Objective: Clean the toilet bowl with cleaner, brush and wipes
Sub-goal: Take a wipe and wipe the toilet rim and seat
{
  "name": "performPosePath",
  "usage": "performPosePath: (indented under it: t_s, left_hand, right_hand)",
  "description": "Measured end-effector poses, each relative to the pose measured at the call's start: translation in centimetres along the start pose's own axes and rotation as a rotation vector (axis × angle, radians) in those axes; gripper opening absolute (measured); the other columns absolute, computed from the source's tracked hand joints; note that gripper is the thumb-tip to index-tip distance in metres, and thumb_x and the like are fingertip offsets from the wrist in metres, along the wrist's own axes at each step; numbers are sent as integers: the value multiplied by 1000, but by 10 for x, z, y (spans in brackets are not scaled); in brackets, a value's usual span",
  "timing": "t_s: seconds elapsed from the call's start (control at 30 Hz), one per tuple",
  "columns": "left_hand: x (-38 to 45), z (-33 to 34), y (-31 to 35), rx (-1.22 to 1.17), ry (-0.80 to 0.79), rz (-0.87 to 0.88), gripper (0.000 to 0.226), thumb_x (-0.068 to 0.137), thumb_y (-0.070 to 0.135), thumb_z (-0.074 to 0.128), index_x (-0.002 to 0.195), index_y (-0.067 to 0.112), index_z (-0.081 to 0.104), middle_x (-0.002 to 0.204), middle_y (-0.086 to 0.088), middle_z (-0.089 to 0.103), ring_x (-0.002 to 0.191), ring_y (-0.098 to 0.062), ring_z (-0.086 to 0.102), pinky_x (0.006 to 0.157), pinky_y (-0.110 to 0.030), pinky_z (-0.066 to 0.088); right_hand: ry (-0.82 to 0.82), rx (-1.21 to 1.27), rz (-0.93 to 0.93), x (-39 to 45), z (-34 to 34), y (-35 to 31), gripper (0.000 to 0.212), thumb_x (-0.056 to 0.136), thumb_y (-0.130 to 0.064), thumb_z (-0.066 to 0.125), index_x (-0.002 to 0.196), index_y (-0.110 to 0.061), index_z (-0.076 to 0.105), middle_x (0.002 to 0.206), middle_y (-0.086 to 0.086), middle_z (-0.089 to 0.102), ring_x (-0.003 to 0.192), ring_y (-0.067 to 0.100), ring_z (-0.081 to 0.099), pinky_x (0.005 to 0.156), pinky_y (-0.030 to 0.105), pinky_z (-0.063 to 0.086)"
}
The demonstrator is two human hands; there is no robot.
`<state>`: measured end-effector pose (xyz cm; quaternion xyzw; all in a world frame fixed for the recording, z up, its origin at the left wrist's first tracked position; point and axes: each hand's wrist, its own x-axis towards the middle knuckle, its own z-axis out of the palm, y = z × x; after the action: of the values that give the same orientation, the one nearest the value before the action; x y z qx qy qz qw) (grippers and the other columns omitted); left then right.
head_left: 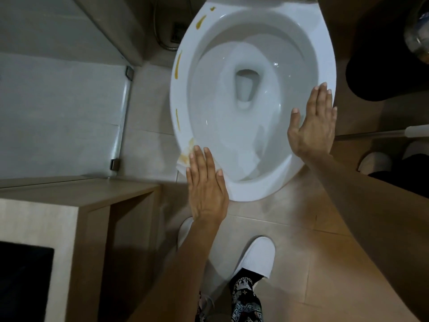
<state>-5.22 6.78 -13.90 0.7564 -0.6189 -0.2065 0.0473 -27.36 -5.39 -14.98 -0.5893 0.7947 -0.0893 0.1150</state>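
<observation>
Flat hands (206,189) (313,122) press wipe (183,162) and toilet rim (255,194).

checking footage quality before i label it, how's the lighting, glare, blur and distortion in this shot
Head view: dim, warm light; small glare spots on the wet inside of the toilet bowl; wide-angle bending of the glass panel and cabinet edges at left; left hand and right hand sharp, bowl water slightly smeared; black bin lost in shadow.
</observation>
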Motion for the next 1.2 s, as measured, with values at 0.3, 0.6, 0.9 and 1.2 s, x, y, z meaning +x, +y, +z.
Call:
performPosePath:
  t_s: [0.3,0.6,0.9,1.2]
  left_hand:
    - [-19,-3,-13,-85,-31,74,57,100,34,13,150,9,-2,158,-5,-8,145,-15,-15,118,-27,-9]
    - [46,-23,-35,4,-57,267,58,97,31,15,150,8,10,159,-3,8,144,-10,-1,117,-32,1]
    - [31,-20,-39,27,-86,276,57,97,33,15,150,16,3,159,3,0,145,-8,-7,118,-31,0]
    - [94,-37,-43,33,-47,290,58,99,32,16,151,12,5,160,-2,0,143,-9,-9,115,-26,-7]
  right_hand:
    - [8,4,1,0,1,0,65,99,-37,30,154,-10,9,162,4,3,149,18,0,121,43,5]
    - [15,-35,-16,1,3,2,66,98,-39,30,154,-10,8,162,6,1,149,19,-1,121,44,4]
    - [-2,-56,-25,0,4,3,70,94,-38,29,153,-9,7,162,6,0,149,20,-1,121,45,5]
    - [-26,-81,-26,-1,2,2,71,94,-40,27,153,-9,4,162,6,-2,149,20,-2,121,45,5]
